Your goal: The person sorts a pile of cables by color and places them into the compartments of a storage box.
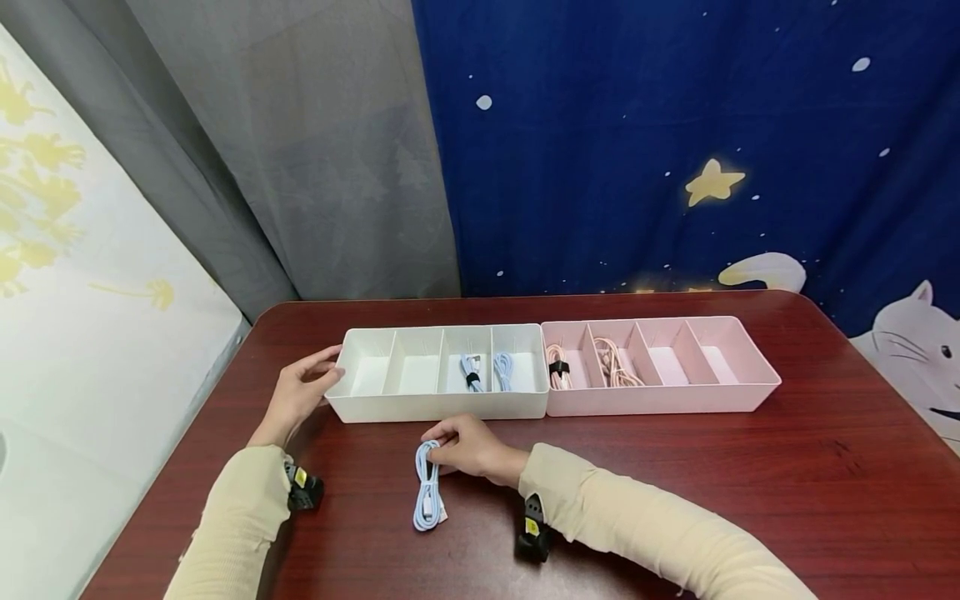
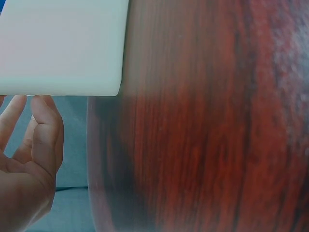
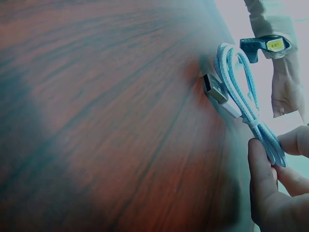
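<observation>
A coiled light-blue USB cable [image 1: 427, 492] hangs from my right hand [image 1: 472, 448], which pinches it at one end of the coil between thumb and fingers. In the right wrist view, the metal plug of the cable [image 3: 236, 82] sticks out beside the loops. The right hand is in front of a white divided organizer box [image 1: 442, 407]. At that box's left end, my left hand [image 1: 300, 392] rests its fingertips against the outer wall. The left wrist view has the left hand's fingers [image 2: 46, 130] extended to the edge of the white box [image 2: 58, 53].
Two bundled blue cables [image 1: 503, 371] lie in the white box's right compartments. Against its right end stands a pink divided box [image 1: 660, 402], with pinkish cables [image 1: 617, 367] in its two left compartments. Both boxes stand on a reddish-brown table [image 1: 675, 483] before curtains [image 1: 637, 150].
</observation>
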Tool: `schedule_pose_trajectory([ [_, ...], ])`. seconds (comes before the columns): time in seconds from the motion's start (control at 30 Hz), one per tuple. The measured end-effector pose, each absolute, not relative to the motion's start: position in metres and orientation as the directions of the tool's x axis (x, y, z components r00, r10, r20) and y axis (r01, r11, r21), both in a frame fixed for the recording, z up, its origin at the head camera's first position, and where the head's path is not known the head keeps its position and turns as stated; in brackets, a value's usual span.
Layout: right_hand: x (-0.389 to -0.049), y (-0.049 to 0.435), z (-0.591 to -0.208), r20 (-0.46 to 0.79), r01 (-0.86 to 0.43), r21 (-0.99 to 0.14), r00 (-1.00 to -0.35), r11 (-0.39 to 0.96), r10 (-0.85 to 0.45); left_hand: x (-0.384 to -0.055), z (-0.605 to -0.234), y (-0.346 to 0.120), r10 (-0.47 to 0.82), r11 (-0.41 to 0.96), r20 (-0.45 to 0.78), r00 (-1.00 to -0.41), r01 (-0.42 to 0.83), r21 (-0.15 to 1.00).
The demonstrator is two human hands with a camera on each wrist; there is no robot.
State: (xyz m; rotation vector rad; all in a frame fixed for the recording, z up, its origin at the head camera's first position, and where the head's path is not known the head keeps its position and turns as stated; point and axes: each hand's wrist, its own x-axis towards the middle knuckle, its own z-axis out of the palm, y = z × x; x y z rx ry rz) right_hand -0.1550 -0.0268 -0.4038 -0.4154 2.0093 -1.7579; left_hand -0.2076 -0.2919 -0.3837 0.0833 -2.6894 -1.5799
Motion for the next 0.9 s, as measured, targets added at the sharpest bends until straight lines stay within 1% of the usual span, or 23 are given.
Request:
schedule_pose_trajectory([
  [0.4,-0.155,-0.024,-0.396,-0.18,0.134,-0.983,-0.835,0.126,-0.52,-0.209,-0.385,-0.292,-0.056,0.486,0.002,-0.998,-0.026,0.873],
  [0.9,-0.155,-0.022,-0.39,-0.166,0.132,-0.986,-0.821,0.102,-0.546,-0.208,-0.383,-0.293,-0.053,0.494,-0.011,-0.999,-0.036,0.869],
])
